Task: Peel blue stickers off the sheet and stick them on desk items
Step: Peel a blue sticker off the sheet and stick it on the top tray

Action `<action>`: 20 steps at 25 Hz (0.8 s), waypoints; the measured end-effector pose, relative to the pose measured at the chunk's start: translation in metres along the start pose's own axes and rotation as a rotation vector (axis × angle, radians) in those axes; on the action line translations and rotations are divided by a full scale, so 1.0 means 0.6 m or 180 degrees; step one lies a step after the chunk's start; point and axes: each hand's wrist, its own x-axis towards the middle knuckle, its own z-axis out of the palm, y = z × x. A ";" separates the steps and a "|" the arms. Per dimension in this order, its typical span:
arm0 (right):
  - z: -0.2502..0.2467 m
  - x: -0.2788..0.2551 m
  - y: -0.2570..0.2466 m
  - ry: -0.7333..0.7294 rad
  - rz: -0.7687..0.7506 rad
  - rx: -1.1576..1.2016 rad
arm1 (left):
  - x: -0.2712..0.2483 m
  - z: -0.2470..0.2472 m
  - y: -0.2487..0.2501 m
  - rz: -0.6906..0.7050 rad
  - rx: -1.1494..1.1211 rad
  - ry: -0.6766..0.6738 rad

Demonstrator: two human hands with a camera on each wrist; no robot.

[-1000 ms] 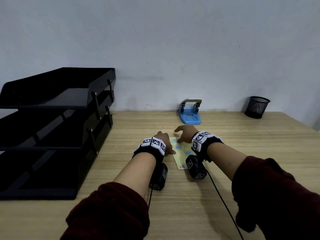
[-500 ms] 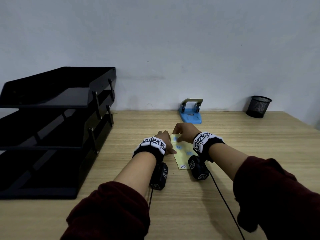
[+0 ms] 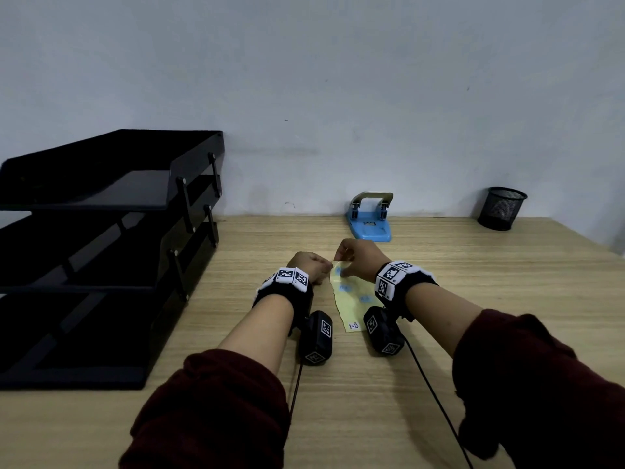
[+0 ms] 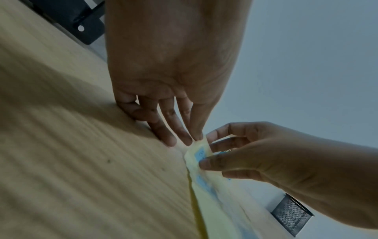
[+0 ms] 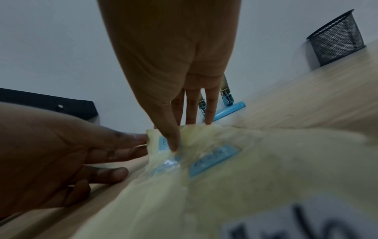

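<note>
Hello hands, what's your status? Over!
Left hand pinches sticker sheet corner. Right hand picking at top blue sticker. Nothing blocking.

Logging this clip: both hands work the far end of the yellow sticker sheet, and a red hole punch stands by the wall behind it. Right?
Not quite: the hole punch is blue, not red, as the head view shows. The rest holds: the left hand and right hand are at the far end of the sheet, with the punch by the wall behind.

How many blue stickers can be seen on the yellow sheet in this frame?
3 in the head view: one at the far end under the right hand's fingertips, one mid-sheet, one nearer the right wrist. The hand may hide more.
</note>
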 end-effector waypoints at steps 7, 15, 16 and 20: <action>-0.005 -0.006 -0.009 0.0413 0.0114 0.0339 | -0.003 0.001 0.010 -0.0308 -0.0136 0.0327; -0.001 -0.002 -0.011 0.0366 0.0497 0.0948 | -0.012 0.002 0.019 -0.0400 -0.0396 0.0164; -0.002 -0.003 -0.010 0.0322 0.0562 0.1084 | -0.013 0.003 0.019 -0.0420 -0.0411 0.0163; -0.008 -0.007 -0.014 0.0072 0.0753 0.1590 | -0.012 0.003 0.021 -0.0437 -0.0379 0.0115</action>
